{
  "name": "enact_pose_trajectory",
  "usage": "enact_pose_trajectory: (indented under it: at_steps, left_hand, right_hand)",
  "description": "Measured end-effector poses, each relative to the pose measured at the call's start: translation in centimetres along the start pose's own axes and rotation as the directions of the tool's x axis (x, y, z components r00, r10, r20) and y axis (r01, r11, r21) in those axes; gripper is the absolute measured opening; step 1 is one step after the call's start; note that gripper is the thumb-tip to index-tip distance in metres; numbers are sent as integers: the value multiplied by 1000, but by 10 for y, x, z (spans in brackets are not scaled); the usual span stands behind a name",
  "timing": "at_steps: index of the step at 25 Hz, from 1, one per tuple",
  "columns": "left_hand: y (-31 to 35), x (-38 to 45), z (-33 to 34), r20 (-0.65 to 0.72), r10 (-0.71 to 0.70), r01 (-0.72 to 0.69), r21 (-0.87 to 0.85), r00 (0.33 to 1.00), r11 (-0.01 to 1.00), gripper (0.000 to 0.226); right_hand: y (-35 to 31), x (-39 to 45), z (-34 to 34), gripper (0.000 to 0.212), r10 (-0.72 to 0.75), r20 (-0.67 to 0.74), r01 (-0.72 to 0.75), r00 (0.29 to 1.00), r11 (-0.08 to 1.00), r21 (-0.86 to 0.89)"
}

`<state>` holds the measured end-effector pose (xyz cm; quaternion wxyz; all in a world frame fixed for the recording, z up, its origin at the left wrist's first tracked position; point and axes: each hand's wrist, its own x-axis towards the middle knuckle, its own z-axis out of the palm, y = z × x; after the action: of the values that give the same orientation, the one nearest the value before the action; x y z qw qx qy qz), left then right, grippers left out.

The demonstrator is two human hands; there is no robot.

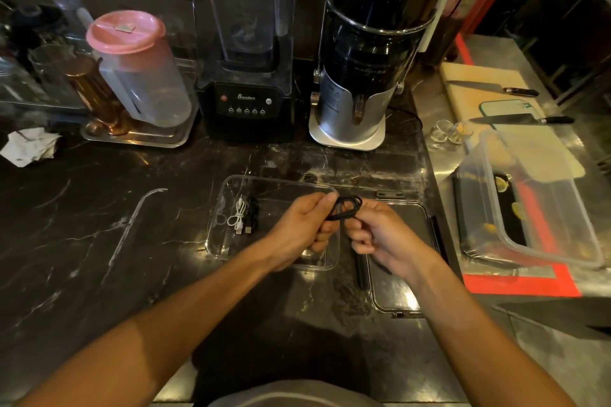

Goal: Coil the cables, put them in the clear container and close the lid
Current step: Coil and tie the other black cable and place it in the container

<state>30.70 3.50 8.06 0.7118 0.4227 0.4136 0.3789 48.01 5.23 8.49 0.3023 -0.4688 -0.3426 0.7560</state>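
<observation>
Back of my view, centre: black blender (246, 76) with clear jar, silver-and-black juicer (360, 76) just right of it. Upper left I've got a pink-lidded pitcher (139, 66) and a copper cup (96, 92) on a metal tray (139, 139), crumpled paper (29, 146) at far left edge. Right side: cutting board (479, 89) with two knives (492, 87), two small glasses (451, 131) near it, large clear bin (535, 195) tilted on the steel counter (439, 155).

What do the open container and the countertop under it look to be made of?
Clear container: seemingly transparent glossy plastic; the counter's veining shows through its walls and its rim catches highlights. Countertop: apparently polished dark marble or a lookalike, with pale veins and lamp reflections.
</observation>
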Motion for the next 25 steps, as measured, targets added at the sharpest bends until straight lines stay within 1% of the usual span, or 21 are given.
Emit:
enact_pose_trajectory:
  at_steps: [1,3,6,9,11,13,15,16,18,19,22,23,24,25]
  left_hand:
    - [-3,2,-3,-12,-9,10,1,1000,1000,29]
    - [-6,5,-7,-29,-30,31,8,999,999,27]
    - [-7,10,-13,-48,-49,53,91,998,994,18]
    - [-8,10,-18,-43,-35,43,188,998,981,14]
    - [-9,9,-19,-58,-4,18,233,998,972,13]
    - [-9,8,-17,-87,61,-31,313,994,949,12]
    - [-8,8,-18,-81,133,-81,459,988,885,12]
    - [-8,7,-18,-65,148,-91,529,987,844,12]
    - [-9,6,-22,-32,126,-82,599,991,797,13]
    - [-9,6,-23,-6,109,-82,610,994,788,12]
    - [-4,5,-21,106,33,-96,664,994,742,12]
    - [-2,5,-21,140,1,-97,681,990,726,15]
    - [0,6,-21,163,-34,-87,676,986,732,18]
    - [0,6,-21,183,-85,-51,632,980,773,19]
  right_hand:
    - [3,-4,5,24,7,-32,-9,999,998,-56]
    - [8,-9,15,26,-1,-113,-27,994,968,-251]
    - [14,-13,23,33,-83,-175,-27,981,834,-551]
    - [13,-17,22,36,-212,-154,43,965,706,-707]
    - [9,-20,24,36,-221,-96,72,970,644,-762]
    - [5,-22,24,32,-230,-35,101,973,553,-827]
    - [1,-24,20,29,-232,30,128,972,421,-898]
    - [-2,-26,18,28,-222,74,148,972,338,-930]
    - [-11,-28,15,27,-190,161,196,969,183,-963]
    - [-16,-28,14,26,-189,186,213,964,135,-968]
    - [-32,-26,8,25,-228,270,280,936,12,-960]
    - [-35,-25,5,21,-246,299,304,922,-21,-953]
    - [-38,-24,3,17,-262,323,323,910,-46,-945]
    - [-41,-23,0,16,-267,340,336,902,-61,-940]
